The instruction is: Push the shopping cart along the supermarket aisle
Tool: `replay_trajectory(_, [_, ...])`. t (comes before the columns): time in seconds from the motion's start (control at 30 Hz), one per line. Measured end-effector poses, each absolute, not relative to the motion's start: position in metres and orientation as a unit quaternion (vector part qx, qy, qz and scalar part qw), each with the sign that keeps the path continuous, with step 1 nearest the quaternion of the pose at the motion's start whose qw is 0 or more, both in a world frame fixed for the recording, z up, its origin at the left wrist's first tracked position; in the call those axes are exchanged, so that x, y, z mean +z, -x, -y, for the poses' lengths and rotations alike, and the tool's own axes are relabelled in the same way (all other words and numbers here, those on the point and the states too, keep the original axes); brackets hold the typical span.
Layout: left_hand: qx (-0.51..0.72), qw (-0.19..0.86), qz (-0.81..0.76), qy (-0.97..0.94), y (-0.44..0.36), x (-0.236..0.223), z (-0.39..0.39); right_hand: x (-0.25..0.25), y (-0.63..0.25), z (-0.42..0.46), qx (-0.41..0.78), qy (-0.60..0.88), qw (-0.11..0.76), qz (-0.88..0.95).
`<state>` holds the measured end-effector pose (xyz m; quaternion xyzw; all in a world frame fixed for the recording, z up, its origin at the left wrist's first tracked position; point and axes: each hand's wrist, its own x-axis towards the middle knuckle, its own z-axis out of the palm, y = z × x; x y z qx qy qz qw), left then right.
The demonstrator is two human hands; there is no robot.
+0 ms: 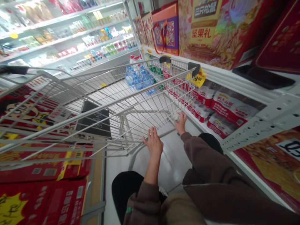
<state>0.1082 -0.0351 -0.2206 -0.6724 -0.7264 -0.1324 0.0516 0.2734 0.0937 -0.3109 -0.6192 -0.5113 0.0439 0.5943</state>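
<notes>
A pale, glossy tiled floor (pixel 172 153) runs through a shop aisle, under a light-grey wire-mesh metal shopping cart (pixel 112 103) that slants across the view. The left hand (pixel 153 144) lies against or just beside the cart's lower edge, its fingers spread and holding nothing; contact is hard to tell. The right hand (pixel 181 122) is low over the floor near the cart's front end, fingers curled around a small whitish object (pixel 177 117) too blurred to identify.

On the right, a white metal shelf unit (pixel 276 107) carries large colourful printed cardboard gift boxes (pixel 211 47) and a flat black rectangular object (pixel 263 77) above, with red-and-white film-wrapped bottle packs (pixel 231 107) below. Clear blue plastic bottles (pixel 140 78) stand on the floor beyond the cart. Long, brightly lit white display shelves (pixel 65 19) fill the far left, and stacked red cardboard cartons (pixel 63 200) stand at the near left.
</notes>
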Motion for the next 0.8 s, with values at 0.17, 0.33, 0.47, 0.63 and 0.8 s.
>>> replay_trajectory(0.17, [-0.128,0.053,0.724,0.676,-0.108,-0.220,0.037,-0.315,-0.204,-0.055,0.074,0.591,0.604,0.530])
replay_trajectory(0.33, [-0.152,0.043,0.711,0.685,-0.098,-0.216,0.040,-0.302,-0.189,-0.031,0.091,0.560,0.627,0.534])
replay_trajectory(0.47, [-0.200,0.067,0.698,0.685,-0.088,-0.213,0.044,-0.277,-0.204,-0.033,0.077,0.555,0.659,0.501])
replay_trajectory(0.63, [-0.271,0.114,0.692,0.660,-0.068,-0.188,0.043,-0.204,-0.219,-0.040,-0.009,0.456,0.695,0.556])
replay_trajectory(0.8, [-0.341,0.193,0.653,0.648,-0.044,-0.141,0.045,-0.108,-0.227,-0.042,-0.150,0.391,0.695,0.585])
